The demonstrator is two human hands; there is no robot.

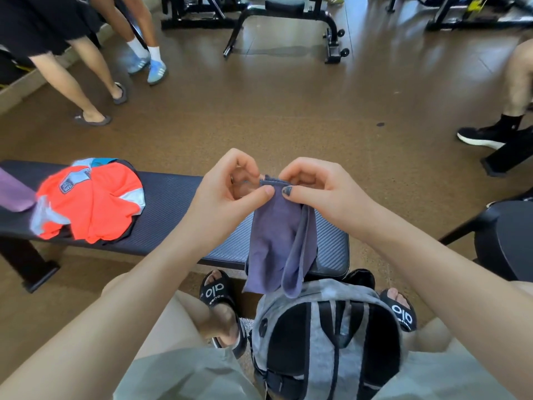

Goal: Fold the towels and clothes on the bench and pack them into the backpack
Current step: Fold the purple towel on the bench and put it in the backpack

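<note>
Both hands (230, 183) (314, 183) pinch a limp purple towel (274, 241) over ribbed bench (173, 203)

White "alo" lettering stands on the strap of each black sandal: the left sandal (218, 293) below the fingers, the right sandal (402, 311) lower and to their right. The orange shirt (92, 202), left of the fingers, bears a dark patch whose text is unreadable.

Gym: black weight bench (288, 21) and machine frames (461, 13) on brown rubber floor (288, 111), people in trainers (157, 71).
</note>
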